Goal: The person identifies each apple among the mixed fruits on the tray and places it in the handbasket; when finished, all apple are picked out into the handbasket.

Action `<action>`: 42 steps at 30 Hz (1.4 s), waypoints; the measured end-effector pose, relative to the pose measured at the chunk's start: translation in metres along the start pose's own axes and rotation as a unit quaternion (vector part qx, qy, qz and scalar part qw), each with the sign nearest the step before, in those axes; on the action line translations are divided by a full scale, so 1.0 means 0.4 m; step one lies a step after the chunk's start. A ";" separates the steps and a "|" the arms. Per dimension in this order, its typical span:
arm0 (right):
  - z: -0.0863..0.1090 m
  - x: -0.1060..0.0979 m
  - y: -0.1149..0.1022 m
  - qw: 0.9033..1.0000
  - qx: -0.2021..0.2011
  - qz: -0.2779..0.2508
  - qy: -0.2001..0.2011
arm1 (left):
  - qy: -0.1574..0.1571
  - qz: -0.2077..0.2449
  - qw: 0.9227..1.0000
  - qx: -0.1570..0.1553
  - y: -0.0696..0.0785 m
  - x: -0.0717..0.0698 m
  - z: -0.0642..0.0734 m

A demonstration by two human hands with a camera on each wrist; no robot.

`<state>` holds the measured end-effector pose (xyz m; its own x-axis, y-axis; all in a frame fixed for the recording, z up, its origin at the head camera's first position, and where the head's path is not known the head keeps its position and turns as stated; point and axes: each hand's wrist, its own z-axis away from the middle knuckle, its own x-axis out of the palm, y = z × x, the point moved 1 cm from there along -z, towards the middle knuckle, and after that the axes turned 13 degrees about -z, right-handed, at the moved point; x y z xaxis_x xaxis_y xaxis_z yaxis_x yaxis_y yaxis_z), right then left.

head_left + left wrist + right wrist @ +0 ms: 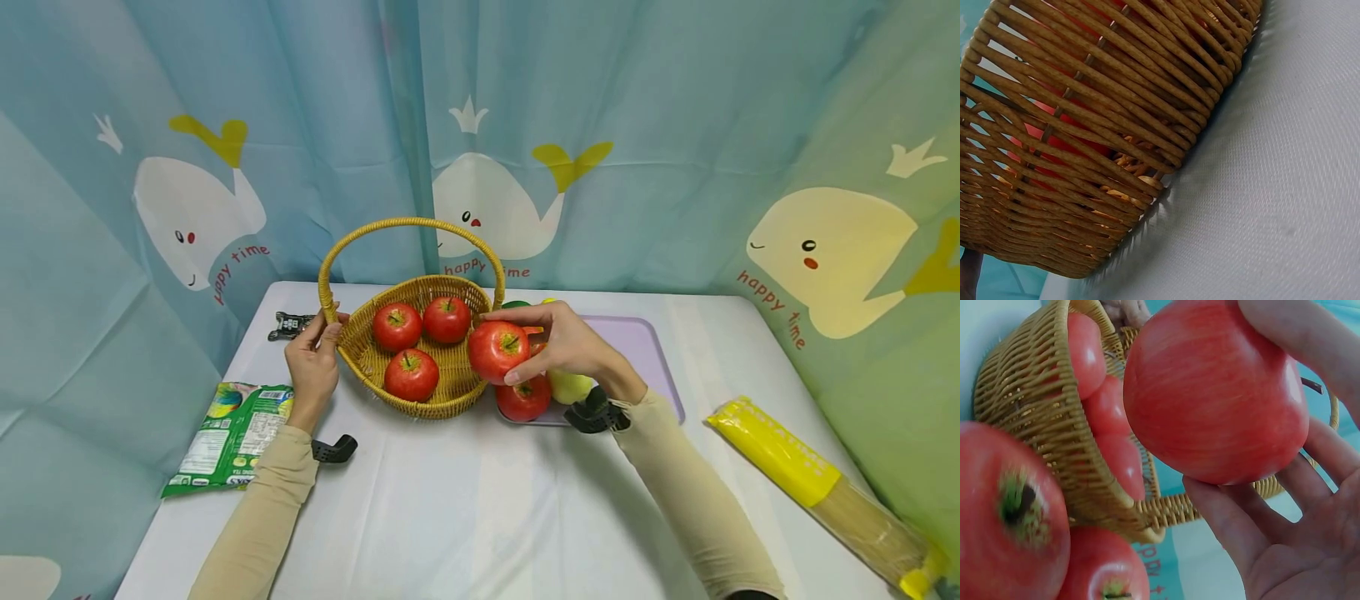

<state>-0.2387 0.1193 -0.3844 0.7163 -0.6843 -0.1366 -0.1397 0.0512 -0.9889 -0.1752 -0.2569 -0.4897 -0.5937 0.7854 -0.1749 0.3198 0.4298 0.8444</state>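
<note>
My right hand (566, 337) grips a red apple (495, 353) between thumb and fingers, beside the right rim of a yellow wicker basket (455, 375). Three red apples (412, 375) lie inside the basket, whose arched handle (408, 222) stands up. At the basket's left end, my left hand (315, 367) pinches the foot of the handle. The left wrist view shows mostly the woven side (1116, 106), with red showing through the gaps. Under my right hand, a lilac tray (647, 354) bears more red apples (525, 400) and a yellow-green pear (570, 387), partly hidden.
A green snack bag (258, 421) lies at the left of the white table (450, 508), with a small dark patterned packet (287, 326) behind it. At the right lies a yellow pack of noodles (817, 479). A blue curtain (660, 217) hangs behind.
</note>
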 end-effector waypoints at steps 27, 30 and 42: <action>-0.112 0.090 0.001 0.994 -0.004 0.094 -0.056 | 0.000 0.018 1.000 0.001 0.001 0.001 -0.005; -0.122 0.094 0.003 0.993 0.016 0.105 -0.057 | 0.001 0.018 1.000 0.001 0.000 0.002 -0.004; -0.157 0.101 0.010 0.982 0.062 0.149 -0.093 | 0.002 0.014 1.000 0.004 -0.001 0.003 -0.005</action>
<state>-0.2533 0.0459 -0.3900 0.7696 -0.4817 -0.4192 -0.2870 0.3254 -0.9010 -0.1774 -0.2569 -0.4892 -0.5870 0.7957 -0.1495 0.3415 0.4108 0.8454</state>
